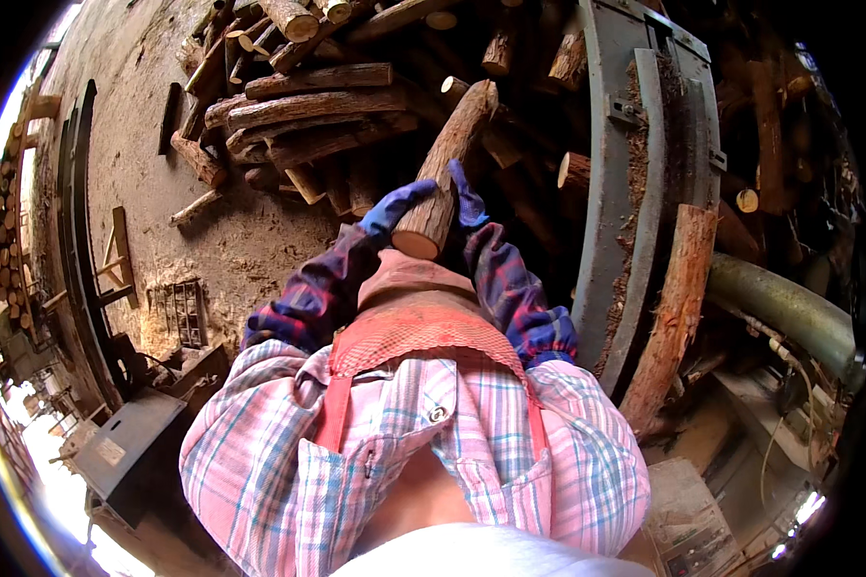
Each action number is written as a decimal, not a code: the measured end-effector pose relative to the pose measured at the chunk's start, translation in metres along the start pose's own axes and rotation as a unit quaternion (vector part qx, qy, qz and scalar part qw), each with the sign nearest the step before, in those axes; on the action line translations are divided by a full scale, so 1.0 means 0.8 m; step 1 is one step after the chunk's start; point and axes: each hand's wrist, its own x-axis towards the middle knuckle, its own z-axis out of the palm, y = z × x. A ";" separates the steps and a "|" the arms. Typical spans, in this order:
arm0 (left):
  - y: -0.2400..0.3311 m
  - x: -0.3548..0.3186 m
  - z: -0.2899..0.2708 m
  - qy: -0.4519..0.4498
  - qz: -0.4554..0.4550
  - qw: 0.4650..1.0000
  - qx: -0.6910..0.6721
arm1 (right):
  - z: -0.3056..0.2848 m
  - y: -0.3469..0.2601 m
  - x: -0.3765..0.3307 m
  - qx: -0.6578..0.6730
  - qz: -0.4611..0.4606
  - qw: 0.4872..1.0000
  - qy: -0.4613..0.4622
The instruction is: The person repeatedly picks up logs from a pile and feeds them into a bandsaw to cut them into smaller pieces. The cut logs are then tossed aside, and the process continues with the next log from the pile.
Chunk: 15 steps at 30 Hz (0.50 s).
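A thick bark-covered log (449, 159) tilts away from me, its pale cut end close to my apron. My left hand (401, 206), in a blue-purple glove, presses on the log's left side near this end. On the other side, my right hand (468, 198), gloved alike, lies against the bark with one finger pointing up along it; its other fingers are partly hidden behind the log. Between the two hands the log is gripped in front of my red apron (419, 327).
A large pile of cut logs (318, 106) lies ahead on the dirt floor (115, 106). To my right runs a grey metal conveyor frame (611, 183) with bark scraps, and a long log (678, 308) leans beside it. A grey metal box (130, 442) stands at lower left.
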 end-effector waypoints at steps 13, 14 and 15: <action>0.085 -0.031 -0.100 0.145 0.382 0.903 0.132 | 0.188 -0.043 -0.178 -0.082 -0.120 0.903 -0.403; 0.091 -0.020 -0.088 0.172 0.434 0.879 0.099 | 0.194 -0.047 -0.188 -0.167 -0.186 0.860 -0.444; 0.099 -0.019 -0.058 0.140 0.451 0.877 -0.091 | 0.204 -0.077 -0.211 -0.217 -0.136 0.865 -0.432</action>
